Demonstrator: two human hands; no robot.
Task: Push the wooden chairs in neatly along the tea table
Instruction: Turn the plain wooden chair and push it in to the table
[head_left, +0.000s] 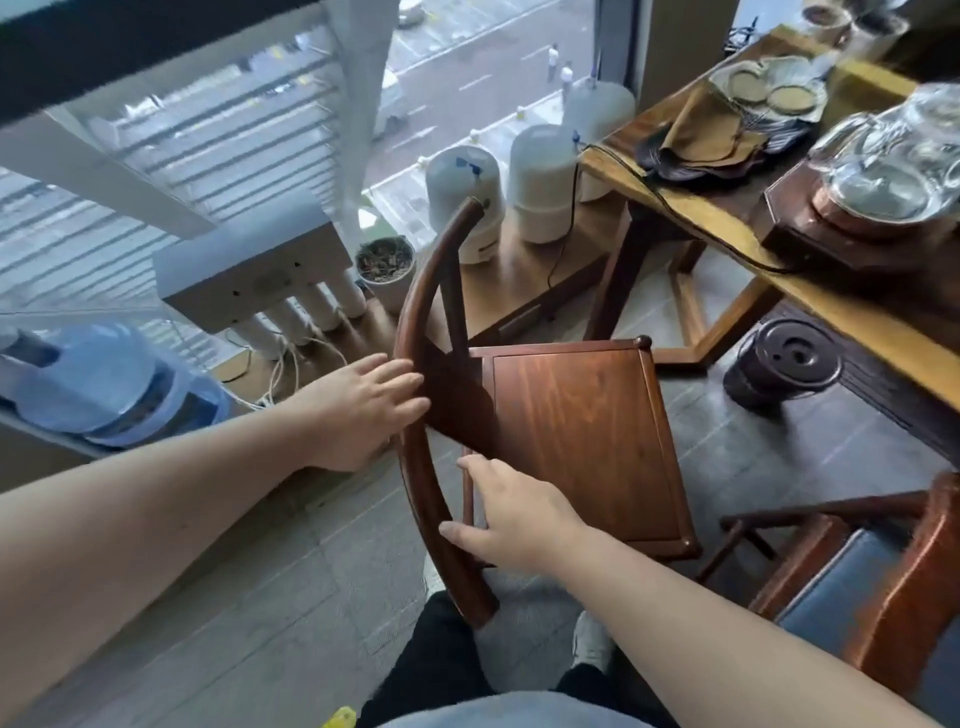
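A dark wooden chair (576, 426) with a curved back rail stands in the middle of the floor, its seat facing the tea table (841, 301) at the right, a gap apart from it. My left hand (374, 405) rests on the outer side of the back rail, fingers curled over it. My right hand (514, 509) holds the lower part of the same rail, thumb around it. A second wooden chair (872, 561) with a blue cushion sits at the lower right, beside the table.
A dark round stool-like pot (784, 364) stands on the floor under the table's edge. White filter tanks (540, 182), a plant pot (387, 265) and a low wooden shelf lie beyond the chair. Water bottles (104, 384) and cables line the window at left. Glassware crowds the tabletop.
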